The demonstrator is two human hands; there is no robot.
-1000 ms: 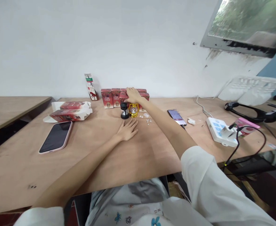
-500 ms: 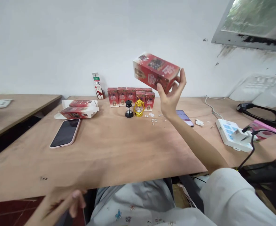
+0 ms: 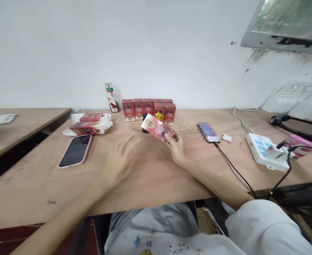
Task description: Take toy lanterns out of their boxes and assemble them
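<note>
My right hand (image 3: 176, 146) is closed on one end of a red printed cardboard box (image 3: 156, 126), held tilted above the middle of the table. My left hand (image 3: 120, 159) is over the table to the left of that box, apart from it. Motion smears its fingers, so their grip is unclear. Behind the held box, a small gold lantern (image 3: 159, 115) shows only its top, and a black lantern (image 3: 144, 116) is mostly covered. Several similar red boxes (image 3: 139, 109) stand in a group at the back, near the wall.
On the left lie an opened white carton (image 3: 106, 123) with red boxes and a phone (image 3: 75, 151). A packet (image 3: 110, 97) leans on the wall. To the right are a cabled phone (image 3: 207, 132), a power strip (image 3: 265, 151) and a black headband-like device (image 3: 298, 125).
My right hand has come down from high up with the red box, bringing it in front of the lanterns. My left hand has risen from below the table edge to over the tabletop.
</note>
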